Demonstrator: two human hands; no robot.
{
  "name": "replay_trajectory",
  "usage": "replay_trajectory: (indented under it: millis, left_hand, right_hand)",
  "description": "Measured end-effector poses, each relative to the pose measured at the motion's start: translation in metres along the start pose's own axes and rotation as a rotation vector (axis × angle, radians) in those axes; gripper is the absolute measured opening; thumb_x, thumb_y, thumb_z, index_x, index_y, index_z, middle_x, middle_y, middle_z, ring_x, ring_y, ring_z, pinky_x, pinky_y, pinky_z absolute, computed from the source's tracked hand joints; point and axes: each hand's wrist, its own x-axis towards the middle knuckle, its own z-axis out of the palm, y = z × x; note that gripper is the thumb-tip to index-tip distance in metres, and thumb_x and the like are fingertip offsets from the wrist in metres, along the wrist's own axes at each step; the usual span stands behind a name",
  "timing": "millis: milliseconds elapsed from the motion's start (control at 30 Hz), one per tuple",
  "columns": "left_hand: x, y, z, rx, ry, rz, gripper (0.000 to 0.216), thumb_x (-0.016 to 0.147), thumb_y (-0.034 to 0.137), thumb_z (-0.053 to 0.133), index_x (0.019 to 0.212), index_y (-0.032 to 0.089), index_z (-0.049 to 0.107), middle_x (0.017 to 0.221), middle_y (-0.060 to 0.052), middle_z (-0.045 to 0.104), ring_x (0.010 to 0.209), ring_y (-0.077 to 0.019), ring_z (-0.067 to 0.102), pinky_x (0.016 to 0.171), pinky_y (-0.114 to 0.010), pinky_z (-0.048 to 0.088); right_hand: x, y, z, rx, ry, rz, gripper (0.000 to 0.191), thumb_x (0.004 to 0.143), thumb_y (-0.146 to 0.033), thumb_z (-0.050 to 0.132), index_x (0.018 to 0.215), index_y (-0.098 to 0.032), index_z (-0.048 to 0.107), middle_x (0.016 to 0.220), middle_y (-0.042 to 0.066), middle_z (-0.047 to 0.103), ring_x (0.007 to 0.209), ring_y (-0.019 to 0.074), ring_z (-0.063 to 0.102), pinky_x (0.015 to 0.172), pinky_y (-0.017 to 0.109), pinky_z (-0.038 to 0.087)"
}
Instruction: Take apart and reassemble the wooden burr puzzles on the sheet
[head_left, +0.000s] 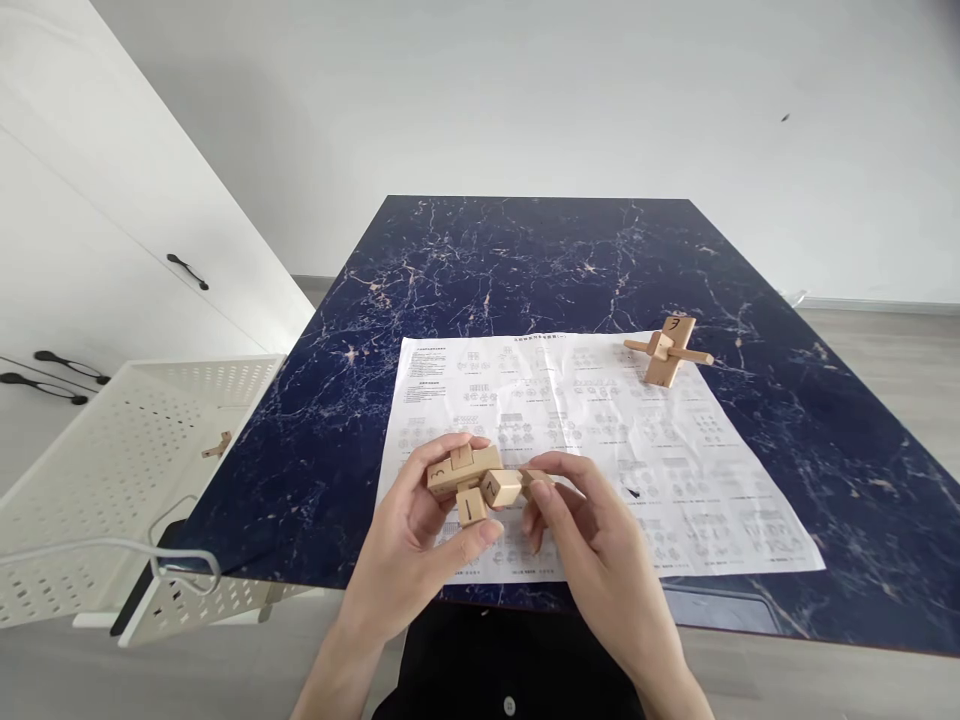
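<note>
Several numbered wooden puzzle pieces [463, 470], partly interlocked, rest in my left hand [420, 535], whose fingers and thumb curl round them. The marks 3, 1 and 2 show on their faces. My right hand [592, 525] pinches the end of a notched wooden puzzle piece [536, 480] between thumb and fingers, close against the block marked 2 [502, 487]. Whether those two are joined I cannot tell. Both hands are just above a printed instruction sheet [592, 430]. At its upper right corner stand other wooden pieces [670, 350], crossed together, one with a written mark.
The sheet lies creased on a dark blue marble-patterned table [480, 260]. A white perforated basket [142, 420] stands left of it, with a small wooden piece [217, 445] inside. A white cable [112, 545] loops at the table's left edge. White cabinets [135, 190] stand beyond.
</note>
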Motion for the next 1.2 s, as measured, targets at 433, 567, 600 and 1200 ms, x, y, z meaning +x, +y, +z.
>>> replay_trajectory:
  millis: [433,567,600,1200]
  left_hand:
    - [-0.006,0.004,0.007,-0.021,-0.013,-0.024,0.064,0.085,0.032,0.095,0.142,0.032,0.065,0.151,-0.008,0.069,0.134,-0.0343,0.071,0.114,-0.046,0.061]
    - [-0.007,0.004,0.008,-0.026,-0.001,0.003,0.063,0.085,0.029,0.095,0.140,0.034,0.065,0.149,-0.006,0.069,0.117,-0.0289,0.078,0.108,-0.045,0.064]
    - [-0.007,0.003,0.008,-0.026,-0.003,0.008,0.063,0.085,0.029,0.095,0.140,0.035,0.065,0.149,-0.005,0.069,0.114,-0.0274,0.078,0.107,-0.044,0.064]
    - [-0.011,-0.008,-0.003,0.157,-0.140,0.185,0.075,0.090,0.024,0.092,0.152,0.044,0.054,0.152,-0.003,0.066,0.138,-0.0287,0.066,0.113,-0.039,0.059]
  right_hand:
    - [-0.017,0.001,0.009,0.144,-0.105,0.051,0.066,0.101,-0.048,0.078,0.162,-0.037,0.054,0.158,0.010,0.062,0.136,0.0300,0.070,0.113,0.047,0.062]
    - [-0.014,0.003,0.006,0.249,-0.122,0.070,0.066,0.096,-0.045,0.084,0.155,-0.036,0.055,0.150,0.011,0.069,0.133,0.0308,0.073,0.112,0.051,0.063]
    - [-0.013,0.002,0.003,0.276,-0.134,0.069,0.065,0.095,-0.045,0.086,0.151,-0.036,0.056,0.150,0.010,0.069,0.132,0.0308,0.073,0.112,0.051,0.063]
    - [0.006,-0.016,-0.028,0.300,-0.393,0.254,0.066,0.083,-0.062,0.092,0.140,-0.031,0.076,0.131,0.012,0.080,0.125,0.0367,0.076,0.109,0.062,0.061]
